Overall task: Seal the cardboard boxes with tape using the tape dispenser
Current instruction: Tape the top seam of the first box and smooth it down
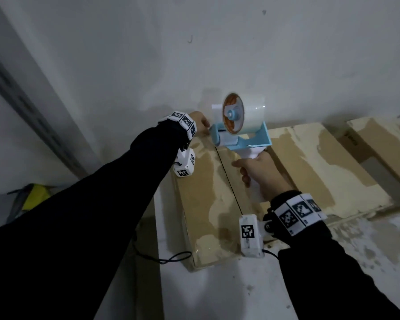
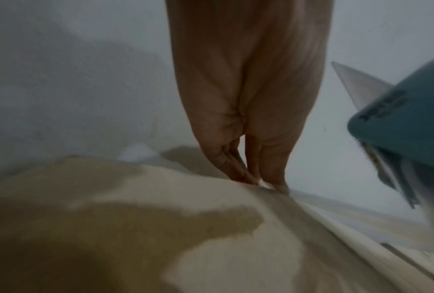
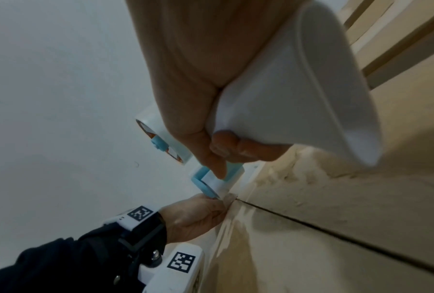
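Note:
A brown cardboard box (image 1: pixel 203 197) with a dark centre seam (image 1: pixel 229 181) lies lengthwise in front of me. My right hand (image 1: pixel 261 174) grips the white handle of the blue tape dispenser (image 1: pixel 245 139), which carries a clear tape roll (image 1: pixel 243 116) and hovers over the box's far end. My left hand (image 1: pixel 200 124) reaches to the far edge just ahead of the dispenser's roller. In the left wrist view its straight fingers (image 2: pixel 273 168) press down on the box edge (image 2: pixel 110 228), with the dispenser's toothed blade (image 2: pixel 406 123) close at right. The right wrist view shows the roller (image 3: pixel 216 184) near the left hand (image 3: pixel 193 216).
Two more cardboard boxes (image 1: pixel 321 167) (image 1: pixel 383 146) lie side by side to the right. A white wall (image 1: pixel 194 54) stands directly behind the boxes. A black cable (image 1: pixel 171 258) loops by the near left corner, and a yellow object (image 1: pixel 36 195) sits far left.

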